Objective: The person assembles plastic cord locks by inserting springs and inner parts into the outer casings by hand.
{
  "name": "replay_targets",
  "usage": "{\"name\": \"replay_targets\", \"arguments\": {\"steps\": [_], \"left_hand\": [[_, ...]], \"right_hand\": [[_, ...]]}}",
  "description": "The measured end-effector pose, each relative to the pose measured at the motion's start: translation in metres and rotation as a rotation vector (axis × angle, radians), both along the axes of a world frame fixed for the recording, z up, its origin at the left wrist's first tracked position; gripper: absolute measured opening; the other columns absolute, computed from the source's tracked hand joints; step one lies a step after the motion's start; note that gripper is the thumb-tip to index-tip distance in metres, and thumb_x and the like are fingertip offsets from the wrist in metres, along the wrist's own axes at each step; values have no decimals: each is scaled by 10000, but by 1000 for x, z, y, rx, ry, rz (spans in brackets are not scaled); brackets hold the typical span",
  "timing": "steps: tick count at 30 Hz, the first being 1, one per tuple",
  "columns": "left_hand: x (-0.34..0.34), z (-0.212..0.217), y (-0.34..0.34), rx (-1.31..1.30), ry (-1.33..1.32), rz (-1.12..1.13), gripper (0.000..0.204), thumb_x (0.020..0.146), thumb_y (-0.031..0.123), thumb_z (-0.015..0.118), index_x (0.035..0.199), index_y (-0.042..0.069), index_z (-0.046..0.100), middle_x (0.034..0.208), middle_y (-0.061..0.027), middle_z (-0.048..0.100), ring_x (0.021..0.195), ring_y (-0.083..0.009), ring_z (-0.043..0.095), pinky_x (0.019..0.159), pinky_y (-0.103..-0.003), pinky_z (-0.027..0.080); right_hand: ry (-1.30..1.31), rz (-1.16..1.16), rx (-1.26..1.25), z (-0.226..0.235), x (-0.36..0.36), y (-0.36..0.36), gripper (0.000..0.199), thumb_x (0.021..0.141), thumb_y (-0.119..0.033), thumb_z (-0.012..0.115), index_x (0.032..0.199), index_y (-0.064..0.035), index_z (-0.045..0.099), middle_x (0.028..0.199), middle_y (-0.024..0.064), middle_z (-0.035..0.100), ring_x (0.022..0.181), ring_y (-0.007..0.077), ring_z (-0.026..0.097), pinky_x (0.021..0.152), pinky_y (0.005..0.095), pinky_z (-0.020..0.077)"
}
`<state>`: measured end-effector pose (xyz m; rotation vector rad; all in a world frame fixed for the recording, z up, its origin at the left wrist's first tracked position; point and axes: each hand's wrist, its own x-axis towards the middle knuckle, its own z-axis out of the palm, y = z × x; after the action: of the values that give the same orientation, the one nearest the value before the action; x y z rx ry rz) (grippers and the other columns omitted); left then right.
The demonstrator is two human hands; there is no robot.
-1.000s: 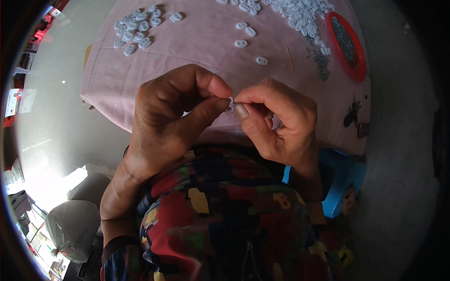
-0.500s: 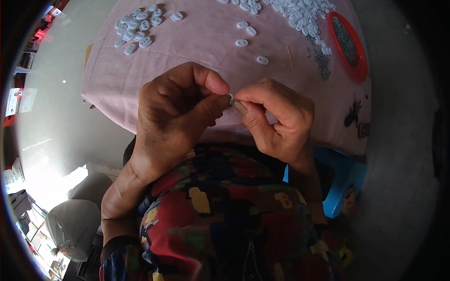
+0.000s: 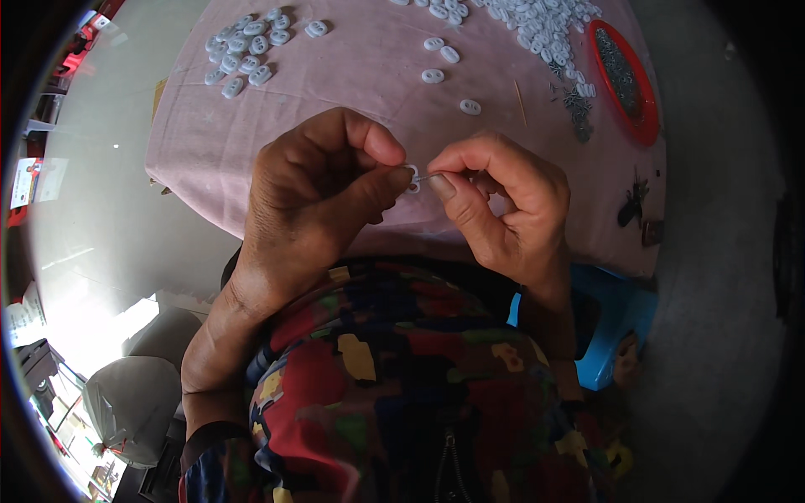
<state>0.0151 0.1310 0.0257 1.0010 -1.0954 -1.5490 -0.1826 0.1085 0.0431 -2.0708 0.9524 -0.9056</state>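
Between the thumb and finger of my left hand [image 3: 323,189] is a small white oval plastic piece [image 3: 413,179], partly covered by the fingertips. My right hand [image 3: 507,201] pinches a thin pin-like piece [image 3: 425,177] against the oval's right side; its exact kind is too small to tell. Both hands are raised over the near edge of the table. Beyond them, a few similar white ovals with two holes [image 3: 470,107] lie loose on the pink cloth [image 3: 360,92].
A cluster of white ovals [image 3: 249,64] lies far left, and a larger heap [image 3: 537,29] far right. Beside that heap are small metal screws [image 3: 579,113] and a red dish [image 3: 647,126] holding more. A toothpick-like stick [image 3: 520,102], dark keys [image 3: 633,203] and a blue stool [image 3: 616,335] are rightward.
My right hand has drawn slightly right, and more of the white oval and the thin piece now shows between the hands. My left hand has barely shifted.
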Motion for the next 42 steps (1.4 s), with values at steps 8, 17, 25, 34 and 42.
{"name": "replay_targets", "arguments": {"steps": [8,17,25,34,42], "left_hand": [[-2,-3,1,-16,37,29,109,862,-19,632,953,11,580,848,-2,609,739,-44,566,631,-189,475],[-8,0,8,-1,-7,103,118,859,15,643,952,27,572,831,-32,633,745,-79,591,621,-208,473],[-2,-4,0,113,206,25,139,879,33,635,1004,8,579,863,-34,635,756,-81,604,658,-215,502],[2,-9,-3,255,308,-126,196,904,80,617,1077,-13,612,889,-53,656,757,-105,632,659,-217,525],[2,-8,-1,216,309,-52,187,889,32,610,1071,-9,624,874,-56,657,781,-107,633,682,-225,521]], "right_hand": [[-60,-73,24,-11,11,7,69,850,29,619,901,14,576,774,54,603,675,87,573,605,218,465],[-34,-80,-112,-17,16,10,76,844,34,624,899,9,578,778,77,616,690,131,606,629,250,489],[-116,-106,98,-12,11,8,54,887,-15,608,910,17,571,782,43,603,684,71,555,617,207,458],[-97,-111,50,-7,8,11,63,896,-8,597,941,24,568,802,43,607,720,66,571,640,189,456],[-124,-147,69,-12,9,15,66,893,-3,594,944,29,567,804,55,613,730,86,598,655,215,495]]}}
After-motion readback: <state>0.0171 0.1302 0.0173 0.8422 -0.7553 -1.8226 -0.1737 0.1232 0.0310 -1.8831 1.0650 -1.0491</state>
